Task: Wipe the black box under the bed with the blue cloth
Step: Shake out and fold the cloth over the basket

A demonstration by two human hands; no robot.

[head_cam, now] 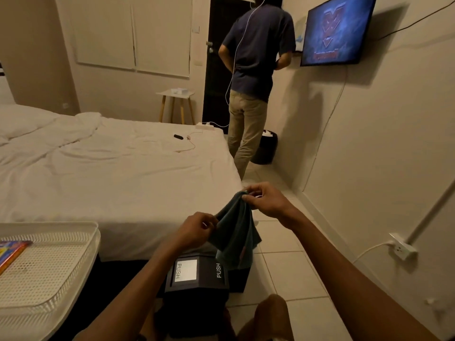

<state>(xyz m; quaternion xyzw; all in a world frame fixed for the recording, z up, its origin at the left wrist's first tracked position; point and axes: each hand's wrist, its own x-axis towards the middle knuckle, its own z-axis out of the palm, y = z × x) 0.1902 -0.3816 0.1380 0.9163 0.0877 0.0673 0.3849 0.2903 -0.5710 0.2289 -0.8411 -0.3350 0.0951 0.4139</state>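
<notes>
The black box (pixel 197 289) with white "PUSH" lettering sits on the tiled floor by the foot of the bed (pixel 128 168), low in the head view. Above it hangs the blue cloth (pixel 236 235), stretched between both hands. My left hand (pixel 197 230) pinches its lower left edge. My right hand (pixel 264 199) pinches its top corner, higher and to the right. The cloth's bottom edge drapes over the box's far right corner and hides it.
A white perforated basket (pixel 44 271) with a colourful book stands at lower left. A person (pixel 256 82) stands in the narrow aisle by the door. A black bin (pixel 267 148), a wall TV (pixel 337 30), a wall socket (pixel 402 247) and a stool (pixel 176 104) are around.
</notes>
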